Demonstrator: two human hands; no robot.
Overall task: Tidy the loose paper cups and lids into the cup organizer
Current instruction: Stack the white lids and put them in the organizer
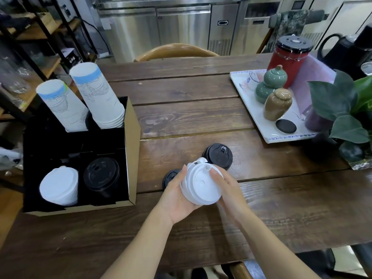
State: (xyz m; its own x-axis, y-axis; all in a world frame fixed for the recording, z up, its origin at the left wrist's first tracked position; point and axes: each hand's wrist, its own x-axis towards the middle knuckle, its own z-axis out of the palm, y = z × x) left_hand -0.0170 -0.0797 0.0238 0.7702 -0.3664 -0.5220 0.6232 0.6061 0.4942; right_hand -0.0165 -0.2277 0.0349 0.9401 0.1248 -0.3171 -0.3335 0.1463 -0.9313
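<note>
Both hands hold a small stack of white lids above the table's near middle. My left hand cups the stack from the left and below; my right hand presses its right side. Two black lids lie on the wood behind the stack, one black lid at the right and another black lid partly hidden by my left hand. The cup organizer, a black-lined cardboard box at the left, holds two stacks of paper cups at the back, a white lid stack and a black lid stack in front.
A white tray at the right back carries small ceramic jars, a red canister and a black lid. A potted plant stands at the right edge. A wooden chair back sits behind the table, with shelves at the left.
</note>
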